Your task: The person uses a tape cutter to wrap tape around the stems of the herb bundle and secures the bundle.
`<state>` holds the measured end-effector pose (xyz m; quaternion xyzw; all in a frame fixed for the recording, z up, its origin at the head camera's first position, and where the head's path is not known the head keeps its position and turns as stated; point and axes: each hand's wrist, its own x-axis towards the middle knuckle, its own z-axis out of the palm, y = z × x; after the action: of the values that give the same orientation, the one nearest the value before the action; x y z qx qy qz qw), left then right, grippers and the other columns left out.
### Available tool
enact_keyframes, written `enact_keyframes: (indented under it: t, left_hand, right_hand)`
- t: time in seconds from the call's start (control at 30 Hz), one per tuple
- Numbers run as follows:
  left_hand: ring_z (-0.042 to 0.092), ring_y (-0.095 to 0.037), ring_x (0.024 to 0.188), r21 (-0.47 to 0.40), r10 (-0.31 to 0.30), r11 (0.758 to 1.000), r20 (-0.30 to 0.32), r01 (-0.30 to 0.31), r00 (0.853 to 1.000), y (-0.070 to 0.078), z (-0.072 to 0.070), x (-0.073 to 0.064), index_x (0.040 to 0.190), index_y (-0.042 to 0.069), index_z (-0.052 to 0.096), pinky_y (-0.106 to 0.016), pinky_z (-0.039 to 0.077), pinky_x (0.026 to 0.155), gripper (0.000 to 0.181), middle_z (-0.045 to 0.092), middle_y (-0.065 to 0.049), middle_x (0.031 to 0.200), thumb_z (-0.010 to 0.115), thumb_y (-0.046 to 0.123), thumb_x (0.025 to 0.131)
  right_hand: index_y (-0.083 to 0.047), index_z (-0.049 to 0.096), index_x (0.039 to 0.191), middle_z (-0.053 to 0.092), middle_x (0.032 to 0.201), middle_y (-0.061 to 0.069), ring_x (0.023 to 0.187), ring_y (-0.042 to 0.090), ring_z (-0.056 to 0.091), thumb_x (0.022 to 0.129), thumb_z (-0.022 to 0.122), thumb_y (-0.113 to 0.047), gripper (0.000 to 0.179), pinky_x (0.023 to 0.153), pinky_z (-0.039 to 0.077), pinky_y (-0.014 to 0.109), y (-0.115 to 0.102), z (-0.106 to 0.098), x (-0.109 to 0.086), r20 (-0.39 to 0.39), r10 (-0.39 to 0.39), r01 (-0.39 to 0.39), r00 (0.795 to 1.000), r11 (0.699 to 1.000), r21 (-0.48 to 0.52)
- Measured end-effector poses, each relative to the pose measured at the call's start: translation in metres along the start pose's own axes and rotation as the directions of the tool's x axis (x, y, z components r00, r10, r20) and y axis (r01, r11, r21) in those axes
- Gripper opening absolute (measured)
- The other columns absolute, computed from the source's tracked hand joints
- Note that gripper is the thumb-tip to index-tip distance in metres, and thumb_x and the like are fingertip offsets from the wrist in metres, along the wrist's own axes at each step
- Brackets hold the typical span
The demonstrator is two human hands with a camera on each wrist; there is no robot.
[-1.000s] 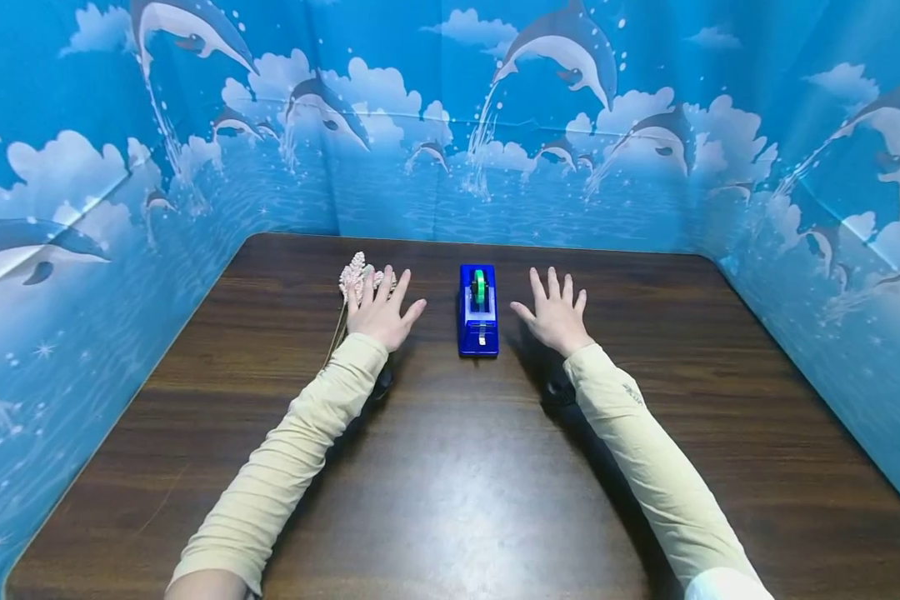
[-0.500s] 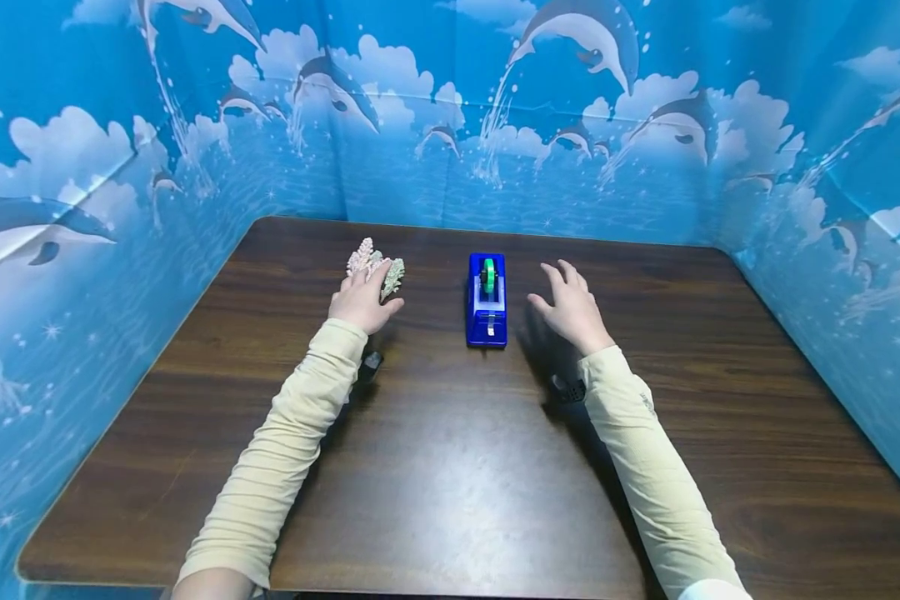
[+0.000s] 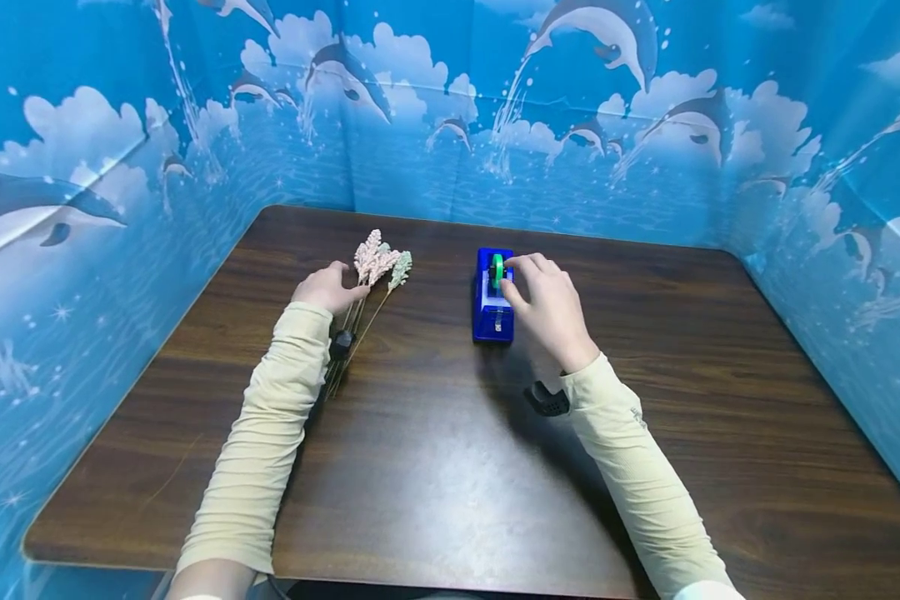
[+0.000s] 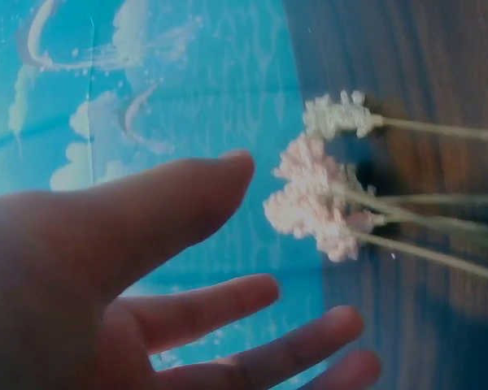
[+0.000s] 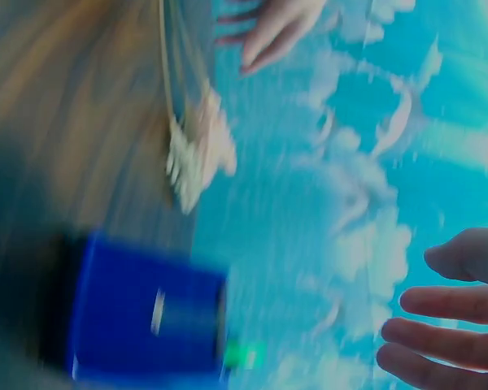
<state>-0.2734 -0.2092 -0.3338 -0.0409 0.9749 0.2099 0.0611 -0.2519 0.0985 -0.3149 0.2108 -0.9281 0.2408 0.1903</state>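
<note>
Brown table [image 3: 420, 425], blue tape dispenser [image 3: 492, 307]

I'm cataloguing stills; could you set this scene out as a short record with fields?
Left hand: near the flowers, fingers apart, holding nothing
Right hand: near the tape dispenser, holding nothing
Flowers: pink and pale green heads, thin stems, lying on the table
Tape dispenser: blue, green ring toward its far end
Table: dark wood grain
Backdrop: blue, printed with dolphins and clouds

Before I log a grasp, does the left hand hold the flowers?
No, the left hand has its thumb and fingers apart, beside the flowers.
</note>
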Motion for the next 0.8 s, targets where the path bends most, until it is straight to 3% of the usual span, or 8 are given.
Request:
enact_keyframes:
  t: [0.23,0.43,0.63,0.8]
  left_hand:
    - [0.044,-0.045,0.131,0.026,-0.020,1.000,0.087,0.017,0.996,-0.009,-0.002,0.001,0.137,-0.006,0.045,-0.051,0.036,0.109,0.062,0.047,-0.028,0.141,0.047,0.041,0.096]
    - [0.053,-0.042,0.123,0.069,-0.029,0.997,0.142,0.020,0.989,-0.013,-0.001,0.002,0.124,-0.006,0.058,-0.048,0.042,0.104,0.056,0.057,-0.025,0.132,0.049,0.042,0.095]
    - [0.055,-0.042,0.119,0.096,-0.054,0.995,0.184,0.037,0.981,-0.011,0.003,0.002,0.124,-0.012,0.052,-0.047,0.043,0.103,0.062,0.056,-0.030,0.129,0.057,0.041,0.091]
    - [0.058,-0.038,0.113,0.131,-0.063,0.991,0.204,0.036,0.977,-0.010,0.010,0.002,0.118,-0.011,0.055,-0.043,0.046,0.100,0.061,0.060,-0.027,0.121,0.066,0.039,0.085]
  right_hand:
    - [-0.007,0.066,0.112,0.069,0.107,0.010,0.099,0.028,0.062,0.095,0.060,-0.022,0.024,0.086,0.046,0.044,-0.044,0.026,0.004,0.054,-0.165,0.165,0.985,0.986,0.003]
    - [-0.009,0.069,0.107,0.071,0.104,0.007,0.098,0.026,0.066,0.094,0.061,-0.023,0.021,0.083,0.049,0.044,-0.064,0.062,0.016,0.216,-0.203,0.206,0.955,0.979,0.012]
    - [-0.007,0.067,0.108,0.071,0.101,0.008,0.095,0.023,0.067,0.096,0.056,-0.019,0.020,0.087,0.051,0.038,-0.069,0.103,0.029,0.435,-0.174,0.148,0.883,0.985,0.094]
    - [-0.002,0.057,0.113,0.070,0.107,0.013,0.100,0.025,0.064,0.096,0.049,-0.007,0.020,0.090,0.048,0.034,-0.073,0.129,0.034,0.533,-0.129,-0.014,0.836,0.967,0.254]
